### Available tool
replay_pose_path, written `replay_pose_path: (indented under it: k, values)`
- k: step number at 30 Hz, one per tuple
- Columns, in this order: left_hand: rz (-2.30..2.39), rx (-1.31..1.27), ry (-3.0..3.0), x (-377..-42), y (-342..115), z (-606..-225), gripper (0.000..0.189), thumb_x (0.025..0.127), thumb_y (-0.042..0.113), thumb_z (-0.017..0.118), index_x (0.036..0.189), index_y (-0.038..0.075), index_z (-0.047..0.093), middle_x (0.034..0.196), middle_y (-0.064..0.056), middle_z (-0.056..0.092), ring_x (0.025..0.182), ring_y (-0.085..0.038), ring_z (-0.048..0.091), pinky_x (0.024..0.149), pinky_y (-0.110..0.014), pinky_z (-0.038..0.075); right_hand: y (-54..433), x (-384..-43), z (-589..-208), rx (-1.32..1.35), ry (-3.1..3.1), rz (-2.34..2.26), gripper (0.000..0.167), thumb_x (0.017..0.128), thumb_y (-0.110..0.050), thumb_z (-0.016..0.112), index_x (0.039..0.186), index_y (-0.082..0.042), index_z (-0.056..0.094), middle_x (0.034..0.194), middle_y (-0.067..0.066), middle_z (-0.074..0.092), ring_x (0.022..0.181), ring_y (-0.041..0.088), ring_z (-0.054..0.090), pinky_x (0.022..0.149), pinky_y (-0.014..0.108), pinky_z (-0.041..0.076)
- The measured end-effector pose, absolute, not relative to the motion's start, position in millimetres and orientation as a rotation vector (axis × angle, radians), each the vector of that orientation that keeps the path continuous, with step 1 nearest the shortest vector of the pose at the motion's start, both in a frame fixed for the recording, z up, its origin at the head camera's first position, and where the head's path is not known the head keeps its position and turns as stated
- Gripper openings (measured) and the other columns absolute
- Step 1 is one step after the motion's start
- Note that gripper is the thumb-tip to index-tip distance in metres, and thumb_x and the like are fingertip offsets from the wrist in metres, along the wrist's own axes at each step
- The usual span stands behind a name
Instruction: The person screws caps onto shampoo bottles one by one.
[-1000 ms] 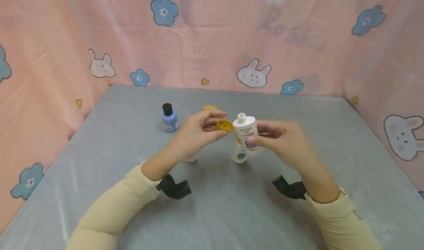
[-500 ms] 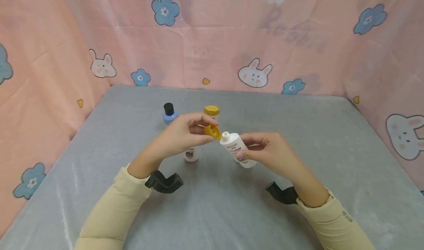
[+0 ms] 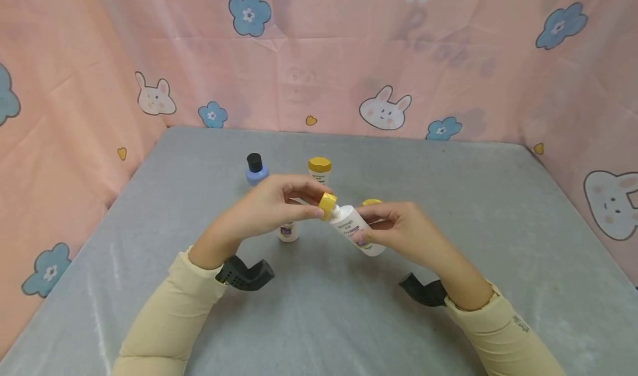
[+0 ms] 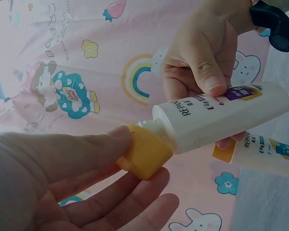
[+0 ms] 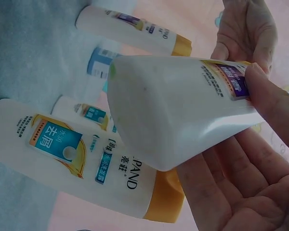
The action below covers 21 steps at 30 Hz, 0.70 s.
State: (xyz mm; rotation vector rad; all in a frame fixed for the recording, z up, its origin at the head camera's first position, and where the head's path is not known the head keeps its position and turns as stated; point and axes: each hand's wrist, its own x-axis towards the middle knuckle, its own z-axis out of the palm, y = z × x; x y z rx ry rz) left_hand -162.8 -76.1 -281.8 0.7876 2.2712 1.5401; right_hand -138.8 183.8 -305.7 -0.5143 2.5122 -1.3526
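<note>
A white shampoo bottle [image 3: 351, 229] with a purple label leans to the left above the table, its mouth up and left. My right hand [image 3: 406, 229] grips its body, thumb over the label [image 5: 235, 82]. With thumb and fingers my left hand [image 3: 274, 207] pinches a yellow cap [image 3: 327, 204] at the bottle's neck. In the left wrist view the cap [image 4: 147, 153] sits askew, and part of the white neck [image 4: 151, 127] shows between it and the shoulder. The base of the bottle [image 5: 139, 110] faces the right wrist camera.
A blue bottle [image 3: 256, 174] with a black top and a yellow-capped white bottle [image 3: 319, 166] stand behind. Another white bottle [image 3: 288, 232] is partly covered by my left hand. Behind my right hand a yellow cap [image 3: 371, 202] shows, belonging to a teal-labelled bottle [image 5: 82, 159].
The bottle has come down and left and tilted from upright. My left hand has turned the cap toward its mouth, and the two, apart before, now meet at the neck.
</note>
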Motion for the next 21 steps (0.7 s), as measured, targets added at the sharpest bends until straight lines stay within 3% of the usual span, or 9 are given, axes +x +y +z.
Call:
replay_pose_path:
  k: [14,21]
  values:
    - [1.342,0.815,2.446,-155.4,-72.9,-280.3,0.031,0.086,0.014,0.078,0.116,0.008,0.073,0.107,-0.003,0.075,0.091,-0.011,0.067,0.075,-0.027,0.058,180.9,-138.9,-309.1,-0.672,2.478,-1.316,0.034,0.086,-0.021,0.079,0.115,-0.005,0.074,0.104,0.011,0.072,0.093,0.018,0.071,0.078,0.033,0.062]
    - [1.316,0.980,2.479,-152.5,-71.6,-283.5,0.030,0.085,0.006,0.077,0.115,0.005,0.074,0.115,-0.006,0.073,0.104,-0.016,0.068,0.086,-0.022,0.059,180.0,-139.7,-309.2,-0.637,2.475,-1.264,0.035,0.086,-0.023,0.079,0.117,-0.008,0.074,0.105,0.008,0.075,0.090,0.017,0.069,0.077,0.033,0.061]
